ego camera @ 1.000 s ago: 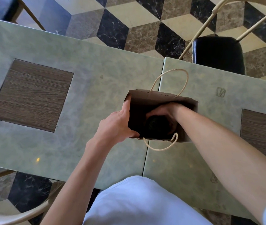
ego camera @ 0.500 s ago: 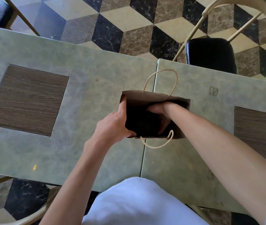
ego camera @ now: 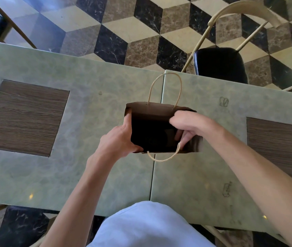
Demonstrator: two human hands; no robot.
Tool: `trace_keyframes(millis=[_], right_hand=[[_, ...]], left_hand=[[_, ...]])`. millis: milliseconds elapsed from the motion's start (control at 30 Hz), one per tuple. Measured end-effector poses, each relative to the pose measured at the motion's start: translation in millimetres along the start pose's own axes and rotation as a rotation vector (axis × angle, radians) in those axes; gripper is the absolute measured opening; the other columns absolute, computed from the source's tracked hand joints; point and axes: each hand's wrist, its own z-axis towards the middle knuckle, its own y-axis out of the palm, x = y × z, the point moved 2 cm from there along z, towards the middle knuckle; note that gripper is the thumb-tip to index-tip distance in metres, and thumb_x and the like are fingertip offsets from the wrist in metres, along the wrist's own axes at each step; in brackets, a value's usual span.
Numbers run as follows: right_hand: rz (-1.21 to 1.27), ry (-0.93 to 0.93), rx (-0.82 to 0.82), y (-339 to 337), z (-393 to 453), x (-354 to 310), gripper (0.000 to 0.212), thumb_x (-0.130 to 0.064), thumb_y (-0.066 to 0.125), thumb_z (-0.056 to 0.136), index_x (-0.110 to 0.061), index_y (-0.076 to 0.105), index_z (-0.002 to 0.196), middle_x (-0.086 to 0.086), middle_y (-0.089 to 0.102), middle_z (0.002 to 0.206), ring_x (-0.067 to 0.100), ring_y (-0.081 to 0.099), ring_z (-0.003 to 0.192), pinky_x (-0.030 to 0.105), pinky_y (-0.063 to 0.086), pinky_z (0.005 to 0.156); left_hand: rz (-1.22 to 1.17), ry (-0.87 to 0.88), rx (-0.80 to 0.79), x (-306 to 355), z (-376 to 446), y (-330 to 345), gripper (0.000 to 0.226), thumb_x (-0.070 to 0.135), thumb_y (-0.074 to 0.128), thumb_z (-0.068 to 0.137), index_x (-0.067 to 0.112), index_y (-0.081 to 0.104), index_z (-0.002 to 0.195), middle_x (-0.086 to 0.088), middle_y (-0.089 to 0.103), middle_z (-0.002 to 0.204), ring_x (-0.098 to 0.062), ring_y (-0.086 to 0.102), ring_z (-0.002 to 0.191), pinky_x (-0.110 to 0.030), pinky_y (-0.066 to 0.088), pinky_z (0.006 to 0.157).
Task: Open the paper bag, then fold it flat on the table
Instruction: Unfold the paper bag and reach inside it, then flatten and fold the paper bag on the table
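Since a second ago the right hand (ego camera: pixel 189 124) has come up out of the bag (ego camera: pixel 152 108); it was sunk inside to the wrist and now sits at the right rim, fingers curled over the edge with some still dipping inside. From the head view, the bag stands upright and open on the table (ego camera: pixel 88 107), straddling the seam between two tabletops, one handle (ego camera: pixel 164 86) lying beyond it and one toward the person. The left hand (ego camera: pixel 122 139) clasps the left wall, thumb along the side panel. Opening looks complete. Folding comes next, which likely calls for pushing the side gussets inward and pressing the bag down flat.
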Motion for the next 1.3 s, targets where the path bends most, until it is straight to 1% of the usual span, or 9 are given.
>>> trace_keyframes(millis=[133, 267, 367, 533, 633, 767, 900, 1067, 1300], right_hand=[[0.020, -0.144, 0.269, -10.9, -21.6, 23.1, 0.025, -0.015, 0.042, 0.090, 0.000, 0.056, 0.103, 0.013, 0.066, 0.067, 0.023, 0.055, 0.038, 0.018, 0.037, 0.034], [-0.199, -0.186, 0.488, -10.5, -36.4, 53.9, 0.034, -0.033, 0.055, 0.087, -0.024, 0.054, 0.120, 0.006, 0.065, 0.091, 0.028, 0.062, 0.081, 0.032, 0.050, 0.068], [-0.285, -0.182, 0.645, -0.7, -45.4, 69.9, 0.046, -0.034, 0.057, 0.084, -0.035, 0.045, 0.128, 0.004, 0.065, 0.091, 0.029, 0.062, 0.090, 0.033, 0.043, 0.067], [-0.051, -0.268, 0.548, 12.4, -34.3, 91.0, 0.065, -0.033, 0.066, 0.078, -0.040, 0.040, 0.137, 0.005, 0.065, 0.078, 0.027, 0.063, 0.078, 0.035, 0.054, 0.069], [0.145, -0.351, 0.483, 20.5, -29.5, 98.0, 0.074, -0.015, 0.065, 0.084, -0.036, 0.031, 0.146, 0.003, 0.053, 0.063, 0.018, 0.053, 0.058, 0.013, 0.042, 0.053], [0.198, -0.380, 0.463, 32.8, -29.6, 99.8, 0.082, -0.009, 0.061, 0.086, -0.032, 0.017, 0.151, 0.002, 0.046, 0.061, 0.018, 0.048, 0.056, 0.016, 0.040, 0.051], [0.222, -0.398, 0.411, 37.1, -31.8, 105.0, 0.084, -0.011, 0.061, 0.088, -0.033, 0.013, 0.152, 0.002, 0.045, 0.063, 0.018, 0.048, 0.058, 0.022, 0.042, 0.056], [0.248, -0.486, 0.489, 33.4, -31.9, 113.1, 0.073, -0.015, 0.066, 0.086, -0.033, 0.029, 0.147, -0.003, 0.044, 0.060, 0.009, 0.044, 0.052, 0.017, 0.040, 0.056], [0.501, -0.659, 0.533, 27.9, -34.1, 119.3, 0.038, -0.010, 0.066, 0.088, -0.030, 0.061, 0.120, -0.007, 0.058, 0.096, 0.010, 0.058, 0.092, 0.031, 0.049, 0.075]], left_hand=[[-0.009, -0.002, 0.008, 0.0, 0.3, 1.7, 0.119, 0.041, 0.079, 0.067, 0.039, -0.012, 0.144, 0.012, 0.041, 0.071, -0.028, 0.055, 0.077, -0.042, 0.054, 0.074], [-0.015, -0.006, 0.009, 1.7, 0.9, 1.2, 0.120, 0.039, 0.080, 0.067, 0.040, -0.012, 0.144, 0.010, 0.041, 0.073, -0.028, 0.055, 0.077, -0.042, 0.053, 0.073], [-0.029, 0.000, 0.009, 2.8, 1.7, 1.0, 0.121, 0.038, 0.081, 0.066, 0.040, -0.011, 0.144, 0.010, 0.043, 0.074, -0.029, 0.055, 0.079, -0.044, 0.054, 0.074], [-0.009, -0.046, 0.025, -2.6, -0.2, 2.2, 0.122, 0.044, 0.081, 0.064, 0.050, -0.015, 0.139, 0.003, 0.049, 0.084, -0.029, 0.054, 0.079, -0.039, 0.051, 0.071], [-0.004, -0.061, 0.026, -0.9, -2.0, 2.4, 0.120, 0.046, 0.080, 0.065, 0.052, -0.015, 0.138, 0.009, 0.043, 0.074, -0.028, 0.052, 0.076, -0.037, 0.047, 0.069], [0.017, -0.029, 0.029, 0.0, -3.6, 3.0, 0.120, 0.040, 0.079, 0.068, 0.053, -0.017, 0.139, 0.015, 0.041, 0.074, -0.024, 0.049, 0.077, -0.037, 0.046, 0.069], [-0.047, -0.001, 0.052, -10.3, 0.6, 6.7, 0.121, 0.043, 0.081, 0.064, 0.059, -0.014, 0.137, 0.007, 0.051, 0.110, -0.027, 0.052, 0.105, -0.042, 0.048, 0.075], [-0.190, 0.117, 0.069, -10.7, 4.0, 10.4, 0.115, 0.038, 0.080, 0.069, 0.055, -0.006, 0.143, 0.001, 0.047, 0.124, -0.025, 0.048, 0.114, -0.038, 0.045, 0.091], [-0.256, 0.224, 0.027, -9.5, 4.8, 11.0, 0.087, 0.044, 0.066, 0.085, 0.050, 0.005, 0.148, -0.002, 0.057, 0.123, -0.023, 0.054, 0.108, -0.028, 0.043, 0.087]])
